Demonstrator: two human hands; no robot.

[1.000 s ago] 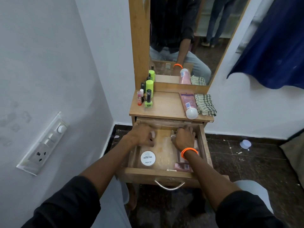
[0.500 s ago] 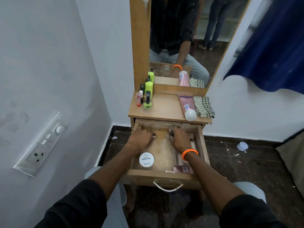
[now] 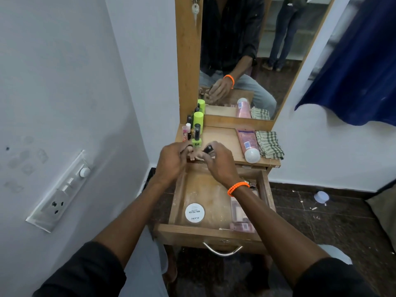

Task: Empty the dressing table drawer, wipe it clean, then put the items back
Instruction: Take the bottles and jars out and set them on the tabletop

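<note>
Home bedroom corner, wooden dressing table [image 3: 222, 138] with mirror [image 3: 246, 50], cosmetics [image 3: 196, 127], wall switchboard [image 3: 62, 191], blue curtain [image 3: 360, 61]

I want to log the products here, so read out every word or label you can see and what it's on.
"NAIL POLISH": white round lid in the drawer, upside down to the camera.
"zudio": same lid.
Smaller print on that lid: too small to read.
Pink tube, green bottle, pink packet: print blurred, unreadable.
</note>
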